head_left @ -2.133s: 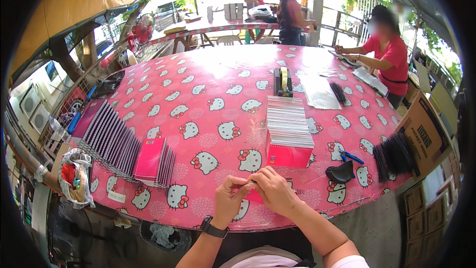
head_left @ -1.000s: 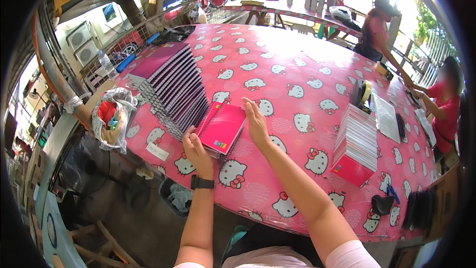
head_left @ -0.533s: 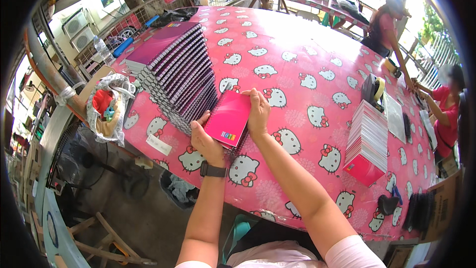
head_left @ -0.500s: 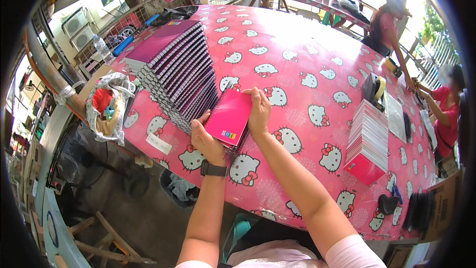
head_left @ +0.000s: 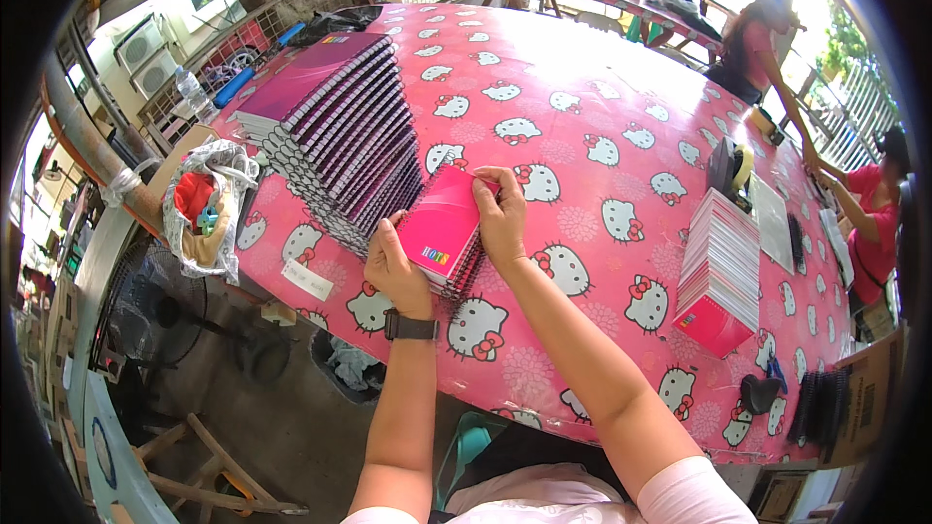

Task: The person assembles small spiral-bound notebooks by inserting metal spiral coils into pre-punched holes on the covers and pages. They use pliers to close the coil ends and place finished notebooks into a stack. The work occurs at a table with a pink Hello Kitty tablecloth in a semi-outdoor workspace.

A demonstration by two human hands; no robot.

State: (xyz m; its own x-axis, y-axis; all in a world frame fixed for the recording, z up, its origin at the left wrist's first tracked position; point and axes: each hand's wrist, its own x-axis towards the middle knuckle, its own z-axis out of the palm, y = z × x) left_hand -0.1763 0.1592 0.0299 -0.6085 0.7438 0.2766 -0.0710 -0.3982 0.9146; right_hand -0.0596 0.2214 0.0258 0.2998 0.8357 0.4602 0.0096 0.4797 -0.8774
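A pink notebook (head_left: 439, 218) lies on top of a short pile of spiral-bound notebooks (head_left: 468, 267), black coils showing along their edge. My left hand (head_left: 398, 267), with a dark watch on its wrist, is closed round the left side of this pile, thumb on the cover's edge. On the opposite side my right hand (head_left: 501, 218) has its fingers bent onto the pink notebook's upper right edge. Just left of my hands rises a tall stack of purple notebooks (head_left: 354, 141), their coils facing right. The undersides of the held notebooks are hidden.
A block of pink-covered pages (head_left: 716, 277) stands to the right, beside a tape dispenser (head_left: 733, 170). Black coils (head_left: 820, 412) lie near the right edge. A plastic bag (head_left: 209, 209) hangs at the left edge, above a fan (head_left: 160, 306). Two people (head_left: 762, 58) work at the far right.
The pink notebook has shifted slightly left and down and now lies more evenly over the pile. Both hands stay on it; my right fingers are bent further over its edge.
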